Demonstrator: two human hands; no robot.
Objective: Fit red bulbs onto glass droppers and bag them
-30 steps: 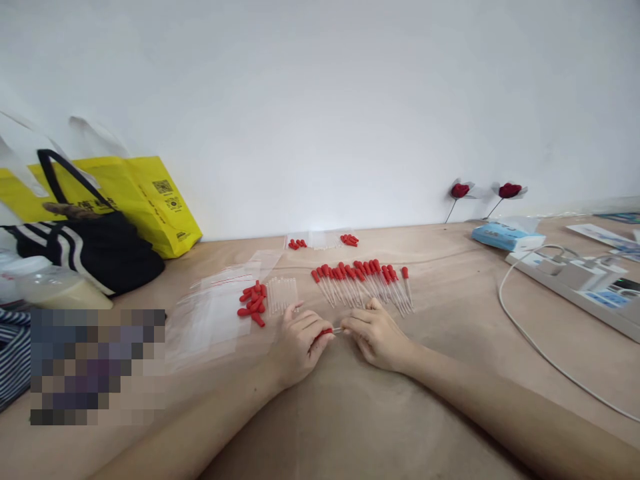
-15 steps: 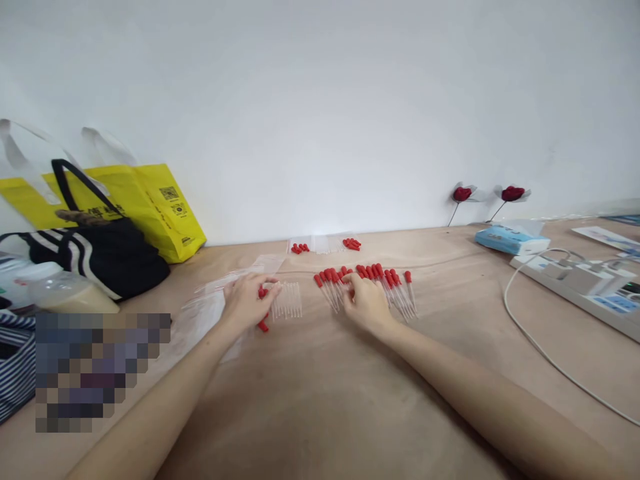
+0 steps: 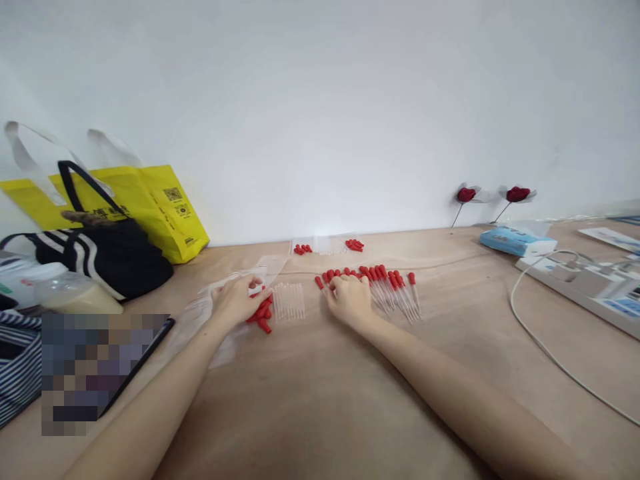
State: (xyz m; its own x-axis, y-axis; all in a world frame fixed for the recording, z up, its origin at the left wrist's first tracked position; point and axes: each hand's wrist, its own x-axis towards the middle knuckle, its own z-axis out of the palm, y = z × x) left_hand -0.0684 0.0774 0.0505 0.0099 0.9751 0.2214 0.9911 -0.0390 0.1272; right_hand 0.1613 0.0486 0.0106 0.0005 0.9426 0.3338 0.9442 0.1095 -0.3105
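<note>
My left hand (image 3: 236,301) hovers at a small pile of red rubber dropper bulbs (image 3: 265,324), thumb and index finger apart; its other fingers are partly hidden. Just right of the pile lies a row of clear glass dropper tubes (image 3: 289,301), side by side. My right hand (image 3: 350,301) rests among droppers with red bulbs (image 3: 395,280), which are spread in a loose fan with the bulbs pointing away from me. The fingers of that hand are curled in, and whatever they hold is hidden. Under and beside my left hand are clear plastic bags (image 3: 273,267).
Against the wall lies another clear bag with red bulbs (image 3: 355,245). At left stand a yellow bag (image 3: 175,213), a black bag (image 3: 135,260), a bottle (image 3: 75,293) and a blurred-out flat object (image 3: 100,373). Blue tissues (image 3: 515,240), a power strip (image 3: 570,273) and a white cable (image 3: 530,347) are at right.
My right hand has shifted left along the droppers and its fingers have curled in. The left hand has drawn back slightly to the left, showing more of the red bulbs.
</note>
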